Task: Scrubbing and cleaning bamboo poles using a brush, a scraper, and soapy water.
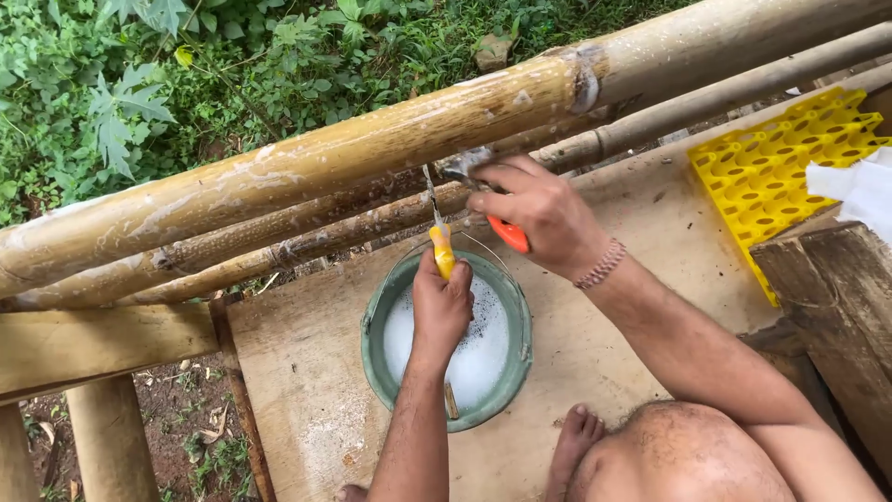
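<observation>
My left hand [440, 305] grips a yellow-handled screwdriver [442, 249] whose thin shaft points up at the bamboo poles. My right hand [539, 212] is closed around orange-handled pliers [509, 234]; their metal jaws [462, 165] press against a thin bamboo pole [307, 244]. A thick pale bamboo pole [372, 139] runs diagonally above both hands. Directly below the hands stands a green bucket [373, 349] filled with white foamy water.
A yellow plastic egg tray [780, 167] lies at the right on the wooden platform [307, 400], beside dark wooden planks [836, 307] and a white cloth [859, 191]. My knee and foot [576, 437] rest on the platform. Green plants [139, 84] grow beyond the bamboo.
</observation>
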